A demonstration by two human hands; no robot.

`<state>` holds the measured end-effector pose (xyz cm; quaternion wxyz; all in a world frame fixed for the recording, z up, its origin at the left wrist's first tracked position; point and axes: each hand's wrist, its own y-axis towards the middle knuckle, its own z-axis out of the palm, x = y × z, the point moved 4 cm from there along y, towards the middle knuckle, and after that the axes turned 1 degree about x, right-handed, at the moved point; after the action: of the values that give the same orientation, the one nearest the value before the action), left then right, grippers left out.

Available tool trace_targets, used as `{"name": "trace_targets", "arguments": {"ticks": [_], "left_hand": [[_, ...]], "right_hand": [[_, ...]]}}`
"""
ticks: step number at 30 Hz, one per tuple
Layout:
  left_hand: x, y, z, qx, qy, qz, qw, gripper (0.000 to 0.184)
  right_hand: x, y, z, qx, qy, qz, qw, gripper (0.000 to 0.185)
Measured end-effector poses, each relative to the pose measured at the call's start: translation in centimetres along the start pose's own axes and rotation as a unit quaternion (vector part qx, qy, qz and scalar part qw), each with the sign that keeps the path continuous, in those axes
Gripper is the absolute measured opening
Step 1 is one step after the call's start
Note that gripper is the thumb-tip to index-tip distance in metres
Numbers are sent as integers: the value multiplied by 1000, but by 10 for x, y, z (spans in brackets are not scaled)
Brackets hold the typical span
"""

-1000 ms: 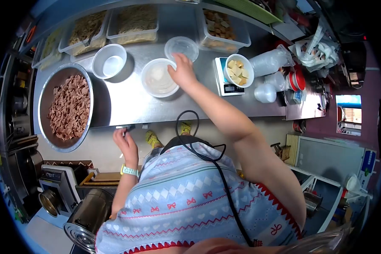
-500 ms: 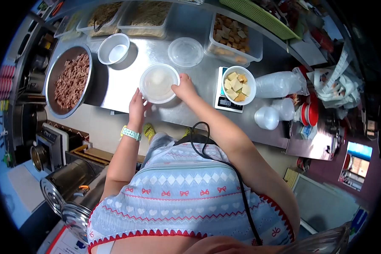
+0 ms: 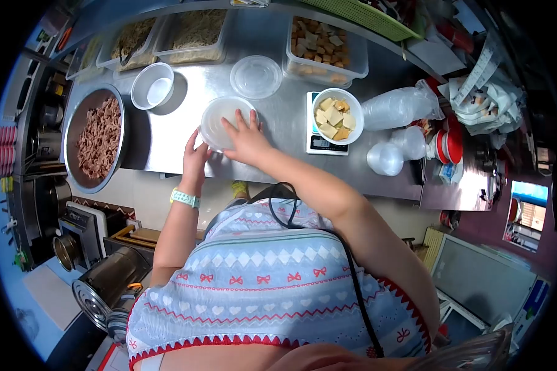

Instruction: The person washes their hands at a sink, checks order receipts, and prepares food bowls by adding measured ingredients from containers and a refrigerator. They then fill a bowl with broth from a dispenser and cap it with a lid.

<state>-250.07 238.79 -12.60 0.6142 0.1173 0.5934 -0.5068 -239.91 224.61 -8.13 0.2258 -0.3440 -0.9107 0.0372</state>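
Nearest, a light-blue patterned garment (image 3: pixel 241 278) covers the person's front. Beyond it, the left hand (image 3: pixel 195 156) touches the near-left side of a pale, round plastic container (image 3: pixel 213 117) at the near part of the grey metal surface (image 3: pixel 284 139); how firmly it grips, I cannot tell. The right hand (image 3: pixel 252 143) lies on the container's top, fingers spread apart. Farther back sit a clear round plastic lid (image 3: pixel 256 76) and a white round bowl (image 3: pixel 152 86).

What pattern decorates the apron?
The apron shows white diamonds, red bows and white hearts on pale blue; best: head view.
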Motion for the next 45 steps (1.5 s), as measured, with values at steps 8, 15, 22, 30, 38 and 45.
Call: {"name": "trace_targets", "arguments": {"ticks": [8,15,22,30,38,45], "left_hand": [[10,39,-27,27,183,2,983,57],[2,26,-54,-13,126,-32,991,54],[10,19,-60,43,-26,-96,994,50],[35,6,-28,53,-43,-125,990,56],[75,-22,47,-11,-101,-85,991,64],[153,-38,95,-106,-262,-42,958,30]], "right_hand": [[-8,-14,1,-141,-52,-121,981,68],[-53,68,-46,-271,409,46,870,46],[-79,67,-1,-59,616,299,726,65],[-155,-129,-11,24,551,224,804,23],[-133,-306,-253,-412,536,-301,673,31],[-128,-425,-370,-552,466,-505,472,24]]}}
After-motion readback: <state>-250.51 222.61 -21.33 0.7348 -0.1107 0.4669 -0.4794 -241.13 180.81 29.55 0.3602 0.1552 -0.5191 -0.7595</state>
